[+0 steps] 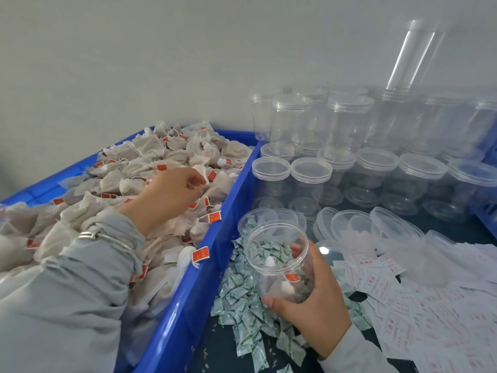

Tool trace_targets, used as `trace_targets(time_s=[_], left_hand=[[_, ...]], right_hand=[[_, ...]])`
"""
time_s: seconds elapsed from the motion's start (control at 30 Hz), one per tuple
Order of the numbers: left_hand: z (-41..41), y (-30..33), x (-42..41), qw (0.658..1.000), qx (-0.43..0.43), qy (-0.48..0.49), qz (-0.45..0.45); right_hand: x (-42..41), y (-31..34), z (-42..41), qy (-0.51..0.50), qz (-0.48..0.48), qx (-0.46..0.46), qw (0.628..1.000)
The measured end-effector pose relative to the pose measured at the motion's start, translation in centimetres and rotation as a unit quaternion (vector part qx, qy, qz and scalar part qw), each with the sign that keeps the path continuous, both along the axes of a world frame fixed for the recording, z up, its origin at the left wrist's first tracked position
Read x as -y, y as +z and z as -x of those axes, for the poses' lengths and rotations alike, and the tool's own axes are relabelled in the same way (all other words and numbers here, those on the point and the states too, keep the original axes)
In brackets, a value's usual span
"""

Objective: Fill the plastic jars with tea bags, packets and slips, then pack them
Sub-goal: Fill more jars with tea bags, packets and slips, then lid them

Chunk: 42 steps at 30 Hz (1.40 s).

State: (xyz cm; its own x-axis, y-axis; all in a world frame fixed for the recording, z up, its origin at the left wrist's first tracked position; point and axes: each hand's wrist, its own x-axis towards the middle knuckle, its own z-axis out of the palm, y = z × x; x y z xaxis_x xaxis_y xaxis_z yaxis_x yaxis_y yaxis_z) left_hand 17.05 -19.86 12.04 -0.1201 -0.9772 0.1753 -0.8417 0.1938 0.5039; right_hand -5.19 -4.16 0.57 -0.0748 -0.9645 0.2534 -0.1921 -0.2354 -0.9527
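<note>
Left hand (172, 195) pinches tea bags (134, 168); right hand (312, 300) grips clear, lidless jar (277, 262)

The slips (419, 300) run off the right and bottom edges, their red print too blurred to read. The far stacked jars (411, 57) are hazy.

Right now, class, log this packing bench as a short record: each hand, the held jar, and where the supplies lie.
left hand: pinching a tea bag in the blue bin
right hand: gripping the open jar
jar contents: a few tea bags
tea bags: heaped in the bin, left
packets: green-printed, loose under the jar
slips: white with red print, right
empty jars: lidded, stacked behind
loose lids: between jars and slips
</note>
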Motion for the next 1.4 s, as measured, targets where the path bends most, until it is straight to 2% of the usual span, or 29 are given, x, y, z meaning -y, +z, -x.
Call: trace_targets(time_s=[0.13,0.27,0.47,0.63,0.7,0.77,0.83,0.9,0.97,1.03,1.13,1.2,1.27,1.4], left_hand=[[0.3,-0.6,-0.2,0.987,0.149,-0.031,-0.050],[0.5,-0.4,0.0,0.973,0.225,-0.021,-0.055],[-0.1,-0.2,0.3,0.980,0.194,0.023,-0.038],[-1.8,1.2,0.6,0.967,0.252,0.043,0.004],[-2.0,1.4,0.6,0.969,0.243,0.041,-0.004],[-1.7,1.4,0.5,0.984,0.173,0.043,-0.010],[-0.9,1.5,0.1,0.998,0.001,0.045,-0.038],[-0.2,2.0,-0.5,0.969,-0.224,0.032,-0.098],[0.2,2.4,-1.1,0.918,-0.364,0.024,-0.153],[0.4,2.5,-1.3,0.904,-0.397,0.029,-0.156],[0.7,2.9,-1.5,0.899,-0.428,0.012,-0.095],[0.9,3.3,-1.8,0.882,-0.467,-0.028,-0.058],[1.4,3.7,-2.5,0.850,-0.516,-0.091,-0.054],[2.6,4.4,-4.3,0.776,-0.574,-0.231,-0.121]], right_hand=[[0.1,0.0,0.0,0.001,-0.004,0.000,1.000],[0.1,-0.1,0.0,0.005,-0.004,0.007,1.000],[0.1,-0.2,0.1,0.007,0.003,0.017,1.000],[0.1,-0.3,0.1,0.010,0.022,0.015,1.000],[0.1,-0.4,0.2,0.014,0.024,0.020,0.999],[0.2,-0.4,0.2,0.014,0.025,0.018,0.999],[0.2,-0.3,0.1,0.010,0.024,0.010,1.000],[0.2,-0.4,0.1,0.011,0.021,0.016,1.000],[0.2,-0.6,0.2,0.016,0.015,0.024,0.999],[0.2,-0.7,0.2,0.019,0.011,0.027,0.999],[0.2,-0.7,0.2,0.014,0.011,0.023,1.000],[0.2,-0.6,0.1,0.012,0.009,0.024,1.000],[0.1,-0.5,0.1,0.009,0.007,0.022,1.000],[0.2,-0.5,0.0,0.006,0.000,0.026,1.000]])
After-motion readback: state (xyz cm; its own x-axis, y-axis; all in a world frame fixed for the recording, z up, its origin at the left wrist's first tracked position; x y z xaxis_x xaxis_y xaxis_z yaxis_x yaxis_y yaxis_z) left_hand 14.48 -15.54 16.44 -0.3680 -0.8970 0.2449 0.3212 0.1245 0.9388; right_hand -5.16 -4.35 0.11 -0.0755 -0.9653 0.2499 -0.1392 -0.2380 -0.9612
